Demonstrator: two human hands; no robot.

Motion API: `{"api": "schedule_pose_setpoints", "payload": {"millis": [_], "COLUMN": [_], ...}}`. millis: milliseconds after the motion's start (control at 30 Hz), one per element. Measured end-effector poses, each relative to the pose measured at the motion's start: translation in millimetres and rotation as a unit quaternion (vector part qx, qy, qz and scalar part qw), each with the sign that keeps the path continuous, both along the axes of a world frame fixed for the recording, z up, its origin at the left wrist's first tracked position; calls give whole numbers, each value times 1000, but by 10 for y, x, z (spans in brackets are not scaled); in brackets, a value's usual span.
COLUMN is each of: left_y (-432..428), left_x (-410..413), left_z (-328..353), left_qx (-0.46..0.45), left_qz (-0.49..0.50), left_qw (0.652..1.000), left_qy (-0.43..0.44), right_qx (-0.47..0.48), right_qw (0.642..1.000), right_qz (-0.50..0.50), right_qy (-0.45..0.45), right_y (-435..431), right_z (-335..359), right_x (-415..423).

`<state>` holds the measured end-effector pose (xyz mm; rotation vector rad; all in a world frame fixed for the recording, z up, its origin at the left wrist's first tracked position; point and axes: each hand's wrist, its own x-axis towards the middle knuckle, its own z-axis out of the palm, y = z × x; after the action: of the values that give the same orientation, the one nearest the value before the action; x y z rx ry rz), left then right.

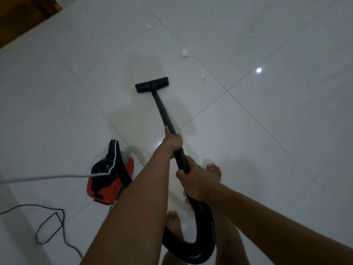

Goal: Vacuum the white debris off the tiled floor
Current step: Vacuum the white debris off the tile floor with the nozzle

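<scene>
Vacuuming stage: mid-sweep, as I judge it; the floor nozzle [151,85] lies flat on the tiled floor [267,131], and none of the visible scraps is under it.
Head view, white debris: the largest clump [184,53] lies at 1 o'clock from the nozzle, a smaller scrap [204,75] at 2 o'clock, a far fleck [149,26] at 12 o'clock, and a faint patch [208,161] beside the toes of the forward foot.
Left hand [172,143]: wrapped round the wand [164,111].
Right hand [193,180]: gripping the tube's end, where the hose [202,226] starts.
Canister [108,180]: at 8 o'clock in the frame, with a white cord [57,176] across it.
Next move: probably push and swing the nozzle toward 1 o'clock, keeping it flat.
</scene>
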<state>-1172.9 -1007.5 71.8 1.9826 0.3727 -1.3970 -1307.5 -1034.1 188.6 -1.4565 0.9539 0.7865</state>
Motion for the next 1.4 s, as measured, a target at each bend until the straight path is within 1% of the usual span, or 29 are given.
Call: {"api": "schedule_pose_setpoints", "payload": {"millis": [67,167,333,500,700,767,833,900,1000,1167,1400], "left_y": [199,481,731,706,459,380,324,277,229,175,128], "left_x": [-149,-400,-867,-1243,-1632,-1795,-1949,-2074,-2189,-2331,-2519], "left_z": [4,-35,-67,-62,-204,-244,-268,-285,-312,-441,-714], "left_qx": [-8,-19,-26,-36,-61,-74,-79,-81,-78,-60,-53], "left_qz": [-19,-41,-76,-103,-115,-124,-133,-137,-135,-144,-157], "left_qw": [1000,999,997,994,991,989,988,987,988,988,986], "left_qy": [1,-8,-7,1,8,11,11,12,6,-9,-27], "right_qx": [-13,-8,-4,2,-12,6,52,102,123,115,88], "right_qw": [1000,998,994,986,964,950,931,914,911,920,945], "right_qz": [-22,-57,-97,-163,-259,-306,-357,-389,-387,-369,-307], "right_qy": [-18,-37,-46,-44,-55,-56,-59,-56,-66,-66,-75], "right_y": [280,666,1001,1100,1059,1013,975,941,888,801,725], "right_z": [-6,-63,-35,17,-52,-65,-68,-64,-105,-262,-605], "right_x": [-166,-443,-925,-1310,-1711,-1848,-1983,-2097,-2204,-2355,-2582]}}
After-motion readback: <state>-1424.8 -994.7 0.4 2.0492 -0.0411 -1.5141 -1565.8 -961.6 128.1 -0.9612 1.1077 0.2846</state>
